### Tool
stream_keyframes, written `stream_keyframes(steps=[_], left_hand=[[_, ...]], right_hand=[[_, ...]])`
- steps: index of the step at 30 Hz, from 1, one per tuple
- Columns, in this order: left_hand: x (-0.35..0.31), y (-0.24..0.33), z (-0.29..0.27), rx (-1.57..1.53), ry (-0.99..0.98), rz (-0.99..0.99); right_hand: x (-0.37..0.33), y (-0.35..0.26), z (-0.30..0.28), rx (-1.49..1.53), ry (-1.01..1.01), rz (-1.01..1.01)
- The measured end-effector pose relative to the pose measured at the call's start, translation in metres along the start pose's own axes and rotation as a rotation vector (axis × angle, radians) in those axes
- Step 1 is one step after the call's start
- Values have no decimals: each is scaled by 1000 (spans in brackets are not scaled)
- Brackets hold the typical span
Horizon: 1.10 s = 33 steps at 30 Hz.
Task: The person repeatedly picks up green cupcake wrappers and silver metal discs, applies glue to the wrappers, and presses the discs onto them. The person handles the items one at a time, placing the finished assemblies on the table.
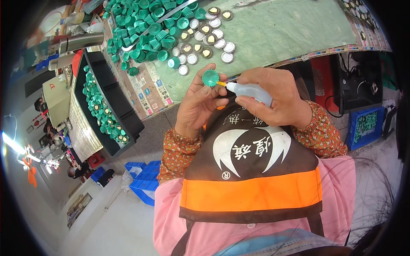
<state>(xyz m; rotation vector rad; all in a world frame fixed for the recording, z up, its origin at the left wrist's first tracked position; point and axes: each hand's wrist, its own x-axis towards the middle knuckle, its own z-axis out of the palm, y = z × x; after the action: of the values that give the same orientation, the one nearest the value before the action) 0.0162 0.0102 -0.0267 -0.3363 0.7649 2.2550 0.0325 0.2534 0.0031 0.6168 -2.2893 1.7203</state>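
Observation:
Between the fingertips of my left hand (pixel 197 104) is a small green fluted cup (pixel 210 78), held up near the table's front edge. My right hand (pixel 273 94) is wrapped round a translucent white squeeze bottle (pixel 253 92). The bottle's yellow nozzle tip (pixel 221 83) points left and reaches the right rim of the cup; whether anything comes out of it is too small to tell. Just beyond my hands, several round fluted caps (pixel 227 57) lie on the green table surface (pixel 273 34), some pale inside and some dark with a yellowish piece on them.
A big heap of green cups (pixel 147 32) covers the table's far left, with a metal strip (pixel 171 12) across it. A black tray (pixel 124 106) of green pieces stands at the left. Blue crates are on the floor left (pixel 145 179) and right (pixel 365 126).

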Motion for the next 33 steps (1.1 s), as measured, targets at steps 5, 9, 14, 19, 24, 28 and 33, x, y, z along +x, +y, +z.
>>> stream_keyframes(steps=[5,9,14,19,24,28,33], left_hand=[[-1,-4,2,62,15,37],[-2,-4,3,98,44,43],[-4,-6,7,121,52,53],[-5,-9,7,130,45,63],[-5,-11,7,127,63,62],[-6,-12,8,138,82,53],[-8,-14,9,148,101,43]], right_hand=[[-1,-1,3,-44,-18,-47],[-3,1,5,-62,-40,-71],[-2,-1,8,-37,-39,-68],[-4,0,10,-30,-49,-66],[-5,0,10,-29,-77,-37],[-5,0,10,-20,-80,-28],[-6,3,11,-26,-50,-43]])
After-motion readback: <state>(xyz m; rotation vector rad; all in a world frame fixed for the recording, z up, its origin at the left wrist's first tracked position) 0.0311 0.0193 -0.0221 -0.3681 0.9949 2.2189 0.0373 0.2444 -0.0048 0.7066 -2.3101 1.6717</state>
